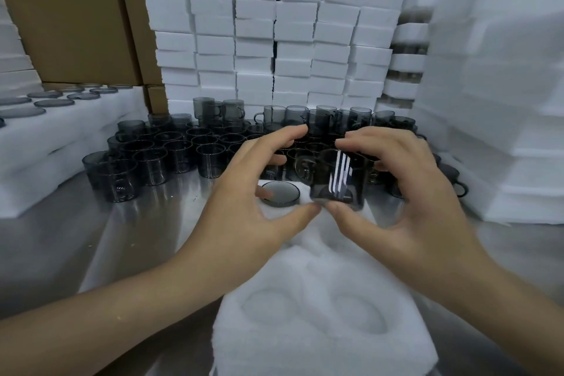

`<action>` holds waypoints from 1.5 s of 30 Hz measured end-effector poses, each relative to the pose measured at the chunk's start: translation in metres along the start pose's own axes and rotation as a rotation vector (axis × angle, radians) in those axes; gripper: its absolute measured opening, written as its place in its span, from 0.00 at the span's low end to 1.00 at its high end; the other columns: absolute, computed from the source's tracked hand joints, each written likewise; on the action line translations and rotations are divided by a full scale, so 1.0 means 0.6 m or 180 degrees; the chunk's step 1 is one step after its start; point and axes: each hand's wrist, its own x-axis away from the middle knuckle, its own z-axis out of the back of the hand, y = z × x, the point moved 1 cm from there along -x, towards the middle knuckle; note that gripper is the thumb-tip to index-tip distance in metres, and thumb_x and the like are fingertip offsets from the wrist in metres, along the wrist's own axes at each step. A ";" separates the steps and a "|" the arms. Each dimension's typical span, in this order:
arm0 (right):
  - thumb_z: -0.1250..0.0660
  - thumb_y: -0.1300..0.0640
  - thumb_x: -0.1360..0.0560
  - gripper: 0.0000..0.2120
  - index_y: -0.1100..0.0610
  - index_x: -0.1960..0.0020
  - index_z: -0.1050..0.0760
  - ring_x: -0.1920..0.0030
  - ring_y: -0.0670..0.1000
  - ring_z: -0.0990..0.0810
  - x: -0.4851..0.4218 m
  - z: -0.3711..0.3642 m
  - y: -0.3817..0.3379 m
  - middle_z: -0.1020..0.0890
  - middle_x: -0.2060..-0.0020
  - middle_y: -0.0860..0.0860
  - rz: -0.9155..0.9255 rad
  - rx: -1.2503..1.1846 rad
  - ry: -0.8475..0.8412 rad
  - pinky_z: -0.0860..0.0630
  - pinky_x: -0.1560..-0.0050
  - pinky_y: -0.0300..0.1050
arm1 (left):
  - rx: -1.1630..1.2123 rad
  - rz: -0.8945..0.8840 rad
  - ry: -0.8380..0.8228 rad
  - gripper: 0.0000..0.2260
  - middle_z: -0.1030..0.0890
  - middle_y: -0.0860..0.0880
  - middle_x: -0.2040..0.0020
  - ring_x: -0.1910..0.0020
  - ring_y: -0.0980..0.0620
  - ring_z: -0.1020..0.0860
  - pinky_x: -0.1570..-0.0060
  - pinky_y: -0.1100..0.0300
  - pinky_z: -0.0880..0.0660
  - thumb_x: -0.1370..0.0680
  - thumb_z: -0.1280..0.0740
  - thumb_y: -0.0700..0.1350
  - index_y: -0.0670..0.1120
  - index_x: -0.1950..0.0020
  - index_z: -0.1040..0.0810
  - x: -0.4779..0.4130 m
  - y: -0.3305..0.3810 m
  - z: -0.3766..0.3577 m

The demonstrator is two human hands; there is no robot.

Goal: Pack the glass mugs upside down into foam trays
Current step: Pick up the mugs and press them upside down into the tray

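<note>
Gripping one smoky mug [337, 181] are both hands [244, 192] [412, 192].

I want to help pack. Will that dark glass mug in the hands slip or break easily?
Probably fragile: the mug looks like thin see-through glass. Likely slippery: its shiny side shows bright reflections. Round-sided, it might roll if laid down.
</note>
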 end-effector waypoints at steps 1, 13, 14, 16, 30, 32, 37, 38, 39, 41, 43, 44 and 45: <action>0.22 0.55 0.28 0.24 0.51 0.33 0.20 0.30 0.48 0.26 0.001 -0.001 -0.003 0.22 0.35 0.44 0.0049 0.0005 0.0007 0.33 0.30 0.34 | -0.0063 -0.0043 -0.0045 0.34 0.25 0.64 0.28 0.28 0.56 0.25 0.42 0.58 0.20 0.26 0.20 0.51 0.67 0.24 0.29 0.000 0.002 0.001; 0.20 0.56 0.24 0.22 0.49 0.34 0.22 0.33 0.54 0.19 0.007 -0.007 0.000 0.18 0.37 0.47 -0.0396 -0.1204 -0.0429 0.21 0.34 0.48 | 0.0032 0.0176 -0.0951 0.27 0.19 0.64 0.33 0.30 0.60 0.22 0.31 0.54 0.25 0.21 0.24 0.50 0.59 0.23 0.26 -0.008 0.013 0.005; 0.21 0.56 0.25 0.23 0.50 0.33 0.23 0.32 0.54 0.19 0.006 -0.006 -0.003 0.18 0.36 0.47 -0.0345 -0.1274 -0.0454 0.21 0.34 0.48 | 0.0110 0.0197 -0.1011 0.28 0.18 0.62 0.32 0.29 0.60 0.23 0.30 0.52 0.25 0.21 0.24 0.49 0.58 0.22 0.28 -0.008 0.015 0.006; 0.24 0.58 0.24 0.23 0.52 0.30 0.24 0.32 0.56 0.20 0.008 -0.005 -0.010 0.19 0.35 0.49 -0.0250 -0.1437 -0.0495 0.21 0.34 0.52 | 0.0253 0.0226 -0.1121 0.32 0.18 0.60 0.32 0.27 0.58 0.23 0.29 0.50 0.27 0.21 0.23 0.42 0.55 0.21 0.32 -0.007 0.018 0.008; 0.37 0.59 0.33 0.32 0.48 0.28 0.29 0.26 0.47 0.27 0.012 -0.004 -0.017 0.23 0.34 0.41 -0.0284 -0.1632 -0.0614 0.25 0.30 0.45 | 0.0492 -0.0105 -0.1132 0.20 0.13 0.55 0.41 0.42 0.48 0.14 0.45 0.55 0.19 0.23 0.21 0.38 0.52 0.33 0.17 -0.006 0.015 0.009; 0.35 0.62 0.31 0.30 0.46 0.30 0.28 0.25 0.47 0.28 0.010 -0.005 -0.017 0.23 0.34 0.40 -0.0451 -0.1700 -0.0560 0.23 0.31 0.45 | 0.0849 0.0206 -0.0947 0.15 0.11 0.51 0.47 0.49 0.49 0.12 0.46 0.51 0.15 0.24 0.21 0.37 0.51 0.40 0.12 -0.009 0.011 0.007; 0.27 0.53 0.24 0.25 0.45 0.29 0.28 0.27 0.48 0.24 0.011 -0.008 -0.011 0.21 0.32 0.42 -0.0629 -0.1709 -0.0554 0.24 0.30 0.43 | 0.1472 0.0779 -0.0726 0.08 0.10 0.45 0.58 0.58 0.51 0.11 0.55 0.64 0.17 0.29 0.21 0.41 0.49 0.51 0.11 -0.021 0.003 0.009; 0.26 0.48 0.24 0.27 0.45 0.27 0.28 0.27 0.48 0.23 0.012 -0.008 -0.011 0.21 0.32 0.43 -0.0663 -0.1744 -0.0595 0.24 0.30 0.45 | 0.1559 0.0838 -0.0643 0.08 0.11 0.46 0.58 0.61 0.53 0.12 0.57 0.65 0.19 0.30 0.20 0.42 0.50 0.52 0.11 -0.022 0.002 0.009; 0.24 0.45 0.25 0.29 0.44 0.26 0.28 0.28 0.49 0.22 0.012 -0.007 -0.010 0.21 0.32 0.44 -0.0716 -0.1802 -0.0652 0.22 0.31 0.47 | 0.1673 0.0928 -0.0557 0.08 0.11 0.45 0.58 0.62 0.54 0.13 0.58 0.65 0.19 0.30 0.19 0.42 0.49 0.52 0.11 -0.022 0.001 0.010; 0.21 0.46 0.26 0.33 0.43 0.25 0.30 0.31 0.53 0.20 0.010 -0.010 -0.010 0.20 0.33 0.46 -0.0702 -0.1815 -0.0729 0.21 0.31 0.52 | 0.1904 0.1150 -0.0376 0.12 0.11 0.42 0.56 0.63 0.53 0.15 0.60 0.63 0.20 0.31 0.18 0.44 0.45 0.50 0.12 -0.024 -0.005 0.012; 0.19 0.53 0.27 0.34 0.44 0.25 0.29 0.33 0.54 0.18 0.007 -0.014 -0.008 0.18 0.35 0.47 -0.0592 -0.1620 -0.0612 0.20 0.33 0.52 | 0.2073 0.1307 -0.0345 0.14 0.11 0.40 0.55 0.63 0.53 0.15 0.62 0.64 0.20 0.32 0.20 0.44 0.43 0.48 0.12 -0.027 -0.010 0.015; 0.18 0.55 0.28 0.34 0.44 0.26 0.28 0.34 0.53 0.17 0.006 -0.016 -0.007 0.17 0.36 0.47 -0.0571 -0.1535 -0.0497 0.19 0.35 0.52 | 0.2129 0.1339 -0.0401 0.14 0.11 0.40 0.53 0.62 0.53 0.15 0.61 0.64 0.20 0.32 0.19 0.43 0.43 0.47 0.12 -0.028 -0.011 0.015; 0.17 0.56 0.29 0.35 0.43 0.27 0.28 0.35 0.53 0.17 0.005 -0.017 -0.006 0.16 0.37 0.46 -0.0560 -0.1479 -0.0390 0.19 0.36 0.51 | 0.2163 0.1355 -0.0458 0.13 0.11 0.40 0.52 0.61 0.52 0.15 0.60 0.64 0.20 0.30 0.18 0.41 0.44 0.47 0.12 -0.029 -0.012 0.016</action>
